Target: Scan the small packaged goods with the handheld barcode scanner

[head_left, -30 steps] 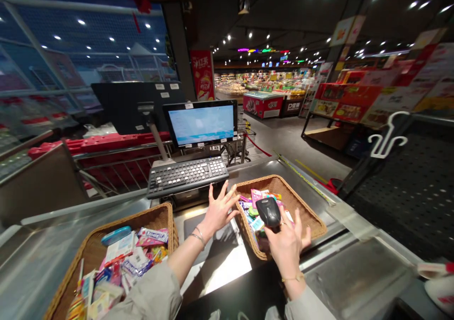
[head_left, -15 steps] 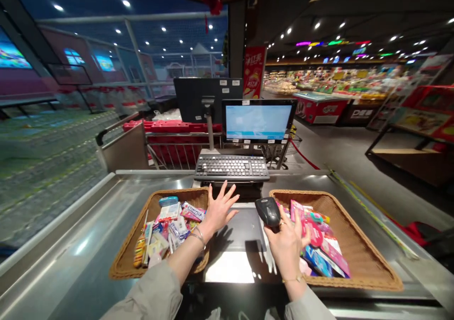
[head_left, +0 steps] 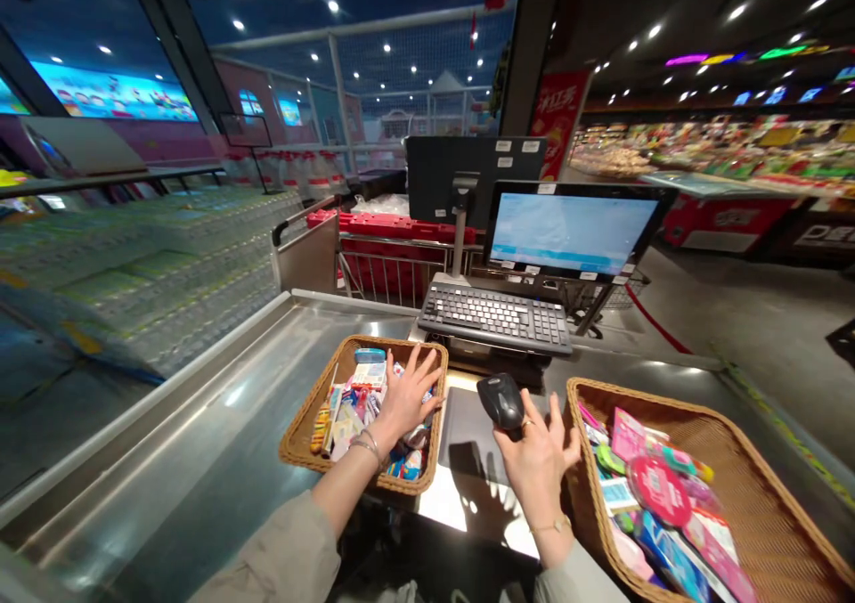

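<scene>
- While the left hand (head_left: pixel 404 404) hangs, fingers spread and apparently holding nothing, over the right half of the left wicker basket (head_left: pixel 437 416), small packets (head_left: pixel 347 431) lie directly below this nearer hand.
- Gripped by the right hand (head_left: pixel 538 458), the black barcode scanner (head_left: pixel 500 399) points away-left, left of the right wicker basket (head_left: pixel 768 474).
- Half a second ago, the left hand was over its basket's right rim.

The scanner (head_left: pixel 500 400) near the centre was black, the lower-right basket (head_left: pixel 754 465) woven brown, its round packet (head_left: pixel 660 491) pinkish red, the lower-left sleeve (head_left: pixel 277 550) grey-beige.
</scene>
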A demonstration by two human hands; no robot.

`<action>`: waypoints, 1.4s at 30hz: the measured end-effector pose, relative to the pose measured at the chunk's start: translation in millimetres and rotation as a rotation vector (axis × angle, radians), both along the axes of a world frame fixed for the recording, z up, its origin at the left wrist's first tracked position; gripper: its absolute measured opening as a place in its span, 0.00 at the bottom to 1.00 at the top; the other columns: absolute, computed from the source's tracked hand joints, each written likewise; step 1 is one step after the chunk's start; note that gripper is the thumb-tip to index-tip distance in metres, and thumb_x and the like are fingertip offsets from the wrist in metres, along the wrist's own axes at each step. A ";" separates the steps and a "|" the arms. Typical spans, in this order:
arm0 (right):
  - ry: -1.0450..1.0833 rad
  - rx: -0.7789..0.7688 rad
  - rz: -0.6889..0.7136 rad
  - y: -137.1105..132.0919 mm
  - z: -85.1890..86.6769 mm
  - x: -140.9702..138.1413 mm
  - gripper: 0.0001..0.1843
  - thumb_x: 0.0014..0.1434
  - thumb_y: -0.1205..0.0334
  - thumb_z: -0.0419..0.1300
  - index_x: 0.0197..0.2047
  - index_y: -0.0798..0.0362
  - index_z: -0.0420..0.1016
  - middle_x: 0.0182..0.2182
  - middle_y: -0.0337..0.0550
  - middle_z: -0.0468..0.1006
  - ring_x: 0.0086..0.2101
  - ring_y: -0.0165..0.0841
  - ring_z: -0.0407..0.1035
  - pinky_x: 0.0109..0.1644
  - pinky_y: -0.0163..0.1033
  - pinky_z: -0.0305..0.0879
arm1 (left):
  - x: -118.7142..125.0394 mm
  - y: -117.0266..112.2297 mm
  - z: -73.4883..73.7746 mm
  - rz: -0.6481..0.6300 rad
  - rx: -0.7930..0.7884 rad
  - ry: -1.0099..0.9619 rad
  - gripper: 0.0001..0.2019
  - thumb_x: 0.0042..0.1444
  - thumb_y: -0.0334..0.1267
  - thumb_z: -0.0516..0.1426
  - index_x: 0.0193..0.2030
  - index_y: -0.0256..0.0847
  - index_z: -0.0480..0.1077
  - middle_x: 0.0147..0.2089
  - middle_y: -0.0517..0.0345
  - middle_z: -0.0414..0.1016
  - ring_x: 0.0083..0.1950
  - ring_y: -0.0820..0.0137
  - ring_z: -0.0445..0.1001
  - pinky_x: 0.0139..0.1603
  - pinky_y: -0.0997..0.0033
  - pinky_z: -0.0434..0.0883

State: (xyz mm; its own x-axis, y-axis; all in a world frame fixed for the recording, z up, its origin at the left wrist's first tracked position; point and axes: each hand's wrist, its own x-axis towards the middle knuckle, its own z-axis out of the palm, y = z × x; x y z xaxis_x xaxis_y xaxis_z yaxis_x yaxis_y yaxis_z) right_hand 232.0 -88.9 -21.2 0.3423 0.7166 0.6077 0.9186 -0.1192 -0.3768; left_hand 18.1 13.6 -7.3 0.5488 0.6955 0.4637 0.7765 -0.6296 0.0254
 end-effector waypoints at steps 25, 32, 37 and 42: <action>0.036 -0.074 0.162 10.0 -8.7 -53.2 0.10 0.53 0.55 0.55 0.32 0.48 0.76 0.52 0.41 0.76 0.63 0.48 0.51 0.63 0.61 0.35 | -126.6 -9.7 -17.7 0.305 -0.033 0.063 0.18 0.59 0.42 0.57 0.56 0.51 0.71 0.68 0.51 0.62 0.72 0.49 0.50 0.65 0.25 0.29; 0.022 -0.092 0.178 10.8 -7.7 -60.0 0.11 0.53 0.56 0.55 0.32 0.49 0.77 0.53 0.42 0.76 0.63 0.49 0.51 0.63 0.62 0.34 | -134.2 2.4 -24.7 0.389 -0.146 0.199 0.18 0.59 0.43 0.56 0.57 0.50 0.71 0.71 0.52 0.56 0.74 0.49 0.45 0.66 0.28 0.25; 0.015 -0.080 0.164 10.8 -9.1 -59.5 0.11 0.52 0.56 0.56 0.34 0.47 0.77 0.53 0.40 0.76 0.63 0.48 0.51 0.63 0.60 0.35 | -131.3 17.5 -29.1 0.394 -0.187 0.265 0.18 0.58 0.45 0.57 0.54 0.47 0.73 0.71 0.49 0.55 0.74 0.48 0.45 0.66 0.29 0.22; 0.001 -0.072 0.138 10.6 -8.6 -58.7 0.11 0.53 0.56 0.55 0.36 0.47 0.78 0.53 0.40 0.76 0.63 0.48 0.51 0.63 0.60 0.36 | -127.5 31.1 -38.8 0.398 -0.231 0.284 0.15 0.58 0.48 0.57 0.48 0.46 0.77 0.70 0.48 0.59 0.73 0.48 0.45 0.65 0.29 0.21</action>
